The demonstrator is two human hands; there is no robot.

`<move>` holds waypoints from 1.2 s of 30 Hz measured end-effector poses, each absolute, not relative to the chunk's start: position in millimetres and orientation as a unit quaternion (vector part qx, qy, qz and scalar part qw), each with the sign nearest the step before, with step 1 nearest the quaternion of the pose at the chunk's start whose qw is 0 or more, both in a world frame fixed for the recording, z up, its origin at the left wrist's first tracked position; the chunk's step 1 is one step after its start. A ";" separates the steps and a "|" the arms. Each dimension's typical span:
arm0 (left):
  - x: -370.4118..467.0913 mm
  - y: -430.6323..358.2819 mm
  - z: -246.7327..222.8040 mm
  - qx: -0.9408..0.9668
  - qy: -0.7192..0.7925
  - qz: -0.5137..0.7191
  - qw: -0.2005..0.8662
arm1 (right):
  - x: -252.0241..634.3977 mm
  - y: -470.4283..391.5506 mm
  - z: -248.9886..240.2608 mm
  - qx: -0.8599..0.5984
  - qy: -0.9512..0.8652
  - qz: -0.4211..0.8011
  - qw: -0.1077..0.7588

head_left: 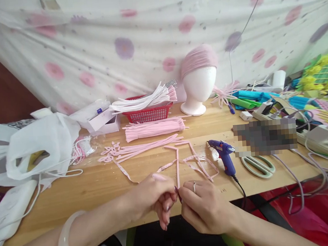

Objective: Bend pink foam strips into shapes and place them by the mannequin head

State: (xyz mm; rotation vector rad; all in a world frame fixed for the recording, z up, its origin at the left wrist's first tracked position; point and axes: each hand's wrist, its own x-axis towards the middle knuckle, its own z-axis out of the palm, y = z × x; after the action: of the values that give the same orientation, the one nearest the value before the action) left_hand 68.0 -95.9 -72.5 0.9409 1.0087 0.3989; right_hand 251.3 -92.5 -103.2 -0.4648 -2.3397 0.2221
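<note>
A pink pipe cleaner (177, 163), its far end bent sharply to the left, runs from between my hands out over the table. My right hand (206, 207), with a ring on one finger, is closed and pinches the near end. My left hand (158, 195) meets it there, thumb and fingertip pressed at the same end and the other fingers loosely curled. The exact tip is hidden by the fingers. Beyond my hands lies a thin pink measuring tape (124, 172). To the right is another bent pink pipe cleaner (196, 156).
Small pink looped pieces (108, 153), loose pink pipe cleaners (149, 147) and a pink bundle (154, 129) lie ahead. Behind them stand a red basket (149, 114) and a foam head (199, 84). A purple glue gun (225, 156), scissors (258, 166) and cables are right; plastic bags (40, 144) left.
</note>
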 end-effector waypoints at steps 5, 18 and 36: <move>62.2 -93.5 -77.1 0.424 0.420 0.221 0.771 | 251.8 -82.8 -91.5 -0.205 -0.904 0.150 0.344; 57.0 -96.4 -68.9 0.931 0.225 0.228 0.176 | 247.6 -59.1 -112.2 -0.191 -0.296 0.933 -0.071; 58.2 -65.9 -89.3 0.285 0.484 0.204 0.802 | 242.7 -60.7 -111.9 -0.224 -0.907 0.167 0.316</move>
State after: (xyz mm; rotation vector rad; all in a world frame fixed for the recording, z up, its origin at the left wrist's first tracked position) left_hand 58.2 -65.9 -89.3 0.6114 1.0367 0.4376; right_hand 242.7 -60.7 -111.9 -0.5902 -2.3880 0.4393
